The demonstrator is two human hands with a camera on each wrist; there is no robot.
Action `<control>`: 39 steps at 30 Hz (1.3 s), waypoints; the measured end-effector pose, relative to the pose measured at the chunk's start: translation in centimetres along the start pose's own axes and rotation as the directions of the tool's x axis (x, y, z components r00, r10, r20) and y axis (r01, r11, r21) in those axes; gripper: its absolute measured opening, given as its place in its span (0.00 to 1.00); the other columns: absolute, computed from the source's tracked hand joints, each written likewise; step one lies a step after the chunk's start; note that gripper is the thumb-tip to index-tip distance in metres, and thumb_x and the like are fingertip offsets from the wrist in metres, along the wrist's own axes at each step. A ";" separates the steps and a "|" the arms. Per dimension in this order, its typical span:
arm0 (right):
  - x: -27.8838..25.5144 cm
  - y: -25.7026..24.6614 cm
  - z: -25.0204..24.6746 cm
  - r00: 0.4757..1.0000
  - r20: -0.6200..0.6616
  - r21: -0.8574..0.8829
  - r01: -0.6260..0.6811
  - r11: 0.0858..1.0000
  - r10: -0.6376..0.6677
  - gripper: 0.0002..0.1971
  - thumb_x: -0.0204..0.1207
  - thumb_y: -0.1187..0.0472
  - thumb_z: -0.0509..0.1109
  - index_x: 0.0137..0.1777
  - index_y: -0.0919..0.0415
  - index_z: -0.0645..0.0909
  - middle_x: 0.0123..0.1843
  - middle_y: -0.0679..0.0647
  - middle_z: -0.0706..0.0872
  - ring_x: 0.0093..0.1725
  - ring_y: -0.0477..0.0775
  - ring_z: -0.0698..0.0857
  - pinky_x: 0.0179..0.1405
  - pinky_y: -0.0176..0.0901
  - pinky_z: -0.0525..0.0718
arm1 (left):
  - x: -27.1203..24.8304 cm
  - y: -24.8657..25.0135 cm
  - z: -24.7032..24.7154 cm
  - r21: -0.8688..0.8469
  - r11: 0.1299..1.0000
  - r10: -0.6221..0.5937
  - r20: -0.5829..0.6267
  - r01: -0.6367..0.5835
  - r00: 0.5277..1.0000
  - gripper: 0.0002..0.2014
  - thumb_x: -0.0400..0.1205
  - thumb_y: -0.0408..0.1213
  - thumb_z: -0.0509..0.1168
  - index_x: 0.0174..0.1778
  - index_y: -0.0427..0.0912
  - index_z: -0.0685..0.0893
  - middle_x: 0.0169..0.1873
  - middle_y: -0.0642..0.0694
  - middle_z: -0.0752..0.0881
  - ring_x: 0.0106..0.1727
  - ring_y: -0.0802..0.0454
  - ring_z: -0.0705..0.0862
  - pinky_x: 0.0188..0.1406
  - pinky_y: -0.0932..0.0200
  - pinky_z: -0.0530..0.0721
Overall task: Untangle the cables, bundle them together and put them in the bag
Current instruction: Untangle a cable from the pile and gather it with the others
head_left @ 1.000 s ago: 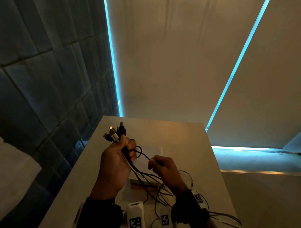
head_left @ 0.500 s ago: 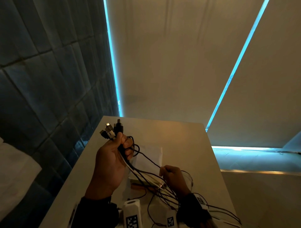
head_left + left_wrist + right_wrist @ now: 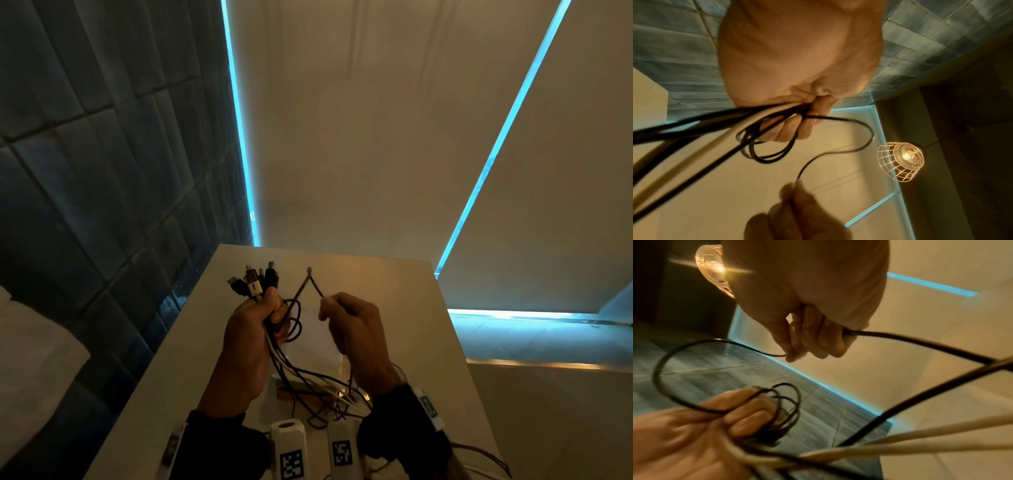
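My left hand [image 3: 263, 318] grips a bundle of black and white cables [image 3: 270, 337], their plug ends [image 3: 255, 281] fanning out above my fist. Small black loops [image 3: 766, 146] hang round its fingers. My right hand [image 3: 342, 315] pinches one thin black cable [image 3: 310, 284] that arches up in a peak between the two hands; the same cable [image 3: 694, 352] curves from my right fingers to the left fist. The loose cable lengths [image 3: 318, 390] trail down onto the table [image 3: 376, 284]. A pale flat bag [image 3: 318, 339] lies on the table under the hands, mostly hidden.
A dark tiled wall [image 3: 102, 171] runs along the table's left edge. Beige blinds with blue light strips [image 3: 239, 137] stand behind. A caged lamp [image 3: 900, 159] hangs overhead. Two white tagged devices [image 3: 291, 448] sit at the near table edge.
My right hand has risen from low beside the trailing cables to level with the left hand, drawing one black cable up into a peak. The left fist stays gripping the bundle.
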State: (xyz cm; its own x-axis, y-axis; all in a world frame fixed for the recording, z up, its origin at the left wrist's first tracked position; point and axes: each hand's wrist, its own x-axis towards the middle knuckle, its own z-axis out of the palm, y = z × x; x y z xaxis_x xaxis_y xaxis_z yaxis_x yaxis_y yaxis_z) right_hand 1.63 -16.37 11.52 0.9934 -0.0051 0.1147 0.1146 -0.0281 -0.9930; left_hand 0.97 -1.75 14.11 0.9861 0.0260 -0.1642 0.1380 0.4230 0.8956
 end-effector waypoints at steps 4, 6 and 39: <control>-0.8 -1.1 1.3 0.975 0.210 0.098 -0.093 0.991 0.070 0.18 0.81 0.62 0.65 0.27 0.57 0.74 0.23 0.52 0.64 0.21 0.47 0.60 0.21 0.38 0.58 | 0.1 -0.3 0.4 0.078 0.994 0.090 -0.114 -0.081 0.989 0.17 0.87 0.36 0.53 0.30 0.43 0.68 0.24 0.47 0.71 0.23 0.56 0.66 0.25 0.61 0.66; -0.9 -1.1 1.6 0.950 0.291 0.147 -0.160 0.976 0.112 0.21 0.81 0.63 0.64 0.25 0.55 0.72 0.24 0.52 0.62 0.21 0.47 0.58 0.22 0.39 0.55 | 0.0 -0.5 0.7 0.127 0.986 0.129 -0.202 -0.105 0.971 0.16 0.87 0.37 0.54 0.33 0.42 0.74 0.29 0.44 0.76 0.27 0.53 0.71 0.31 0.58 0.70; -0.2 11.2 -2.1 0.986 0.063 -0.312 -0.127 0.942 0.154 0.20 0.81 0.54 0.66 0.26 0.56 0.78 0.17 0.42 0.71 0.23 0.39 0.67 0.30 0.36 0.67 | -1.2 1.0 0.3 -0.185 0.980 0.068 -0.022 -0.071 0.997 0.15 0.86 0.37 0.53 0.32 0.42 0.68 0.23 0.49 0.70 0.29 0.54 0.64 0.33 0.58 0.61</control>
State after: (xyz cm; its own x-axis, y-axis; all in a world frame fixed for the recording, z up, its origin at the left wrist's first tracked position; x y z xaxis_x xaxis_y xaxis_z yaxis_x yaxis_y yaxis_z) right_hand 2.66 -18.76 0.40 0.9977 0.0536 -0.0412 -0.0207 -0.3376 -0.9411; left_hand -0.02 -1.61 15.31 0.9909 0.0752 -0.1119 0.0477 0.5806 0.8128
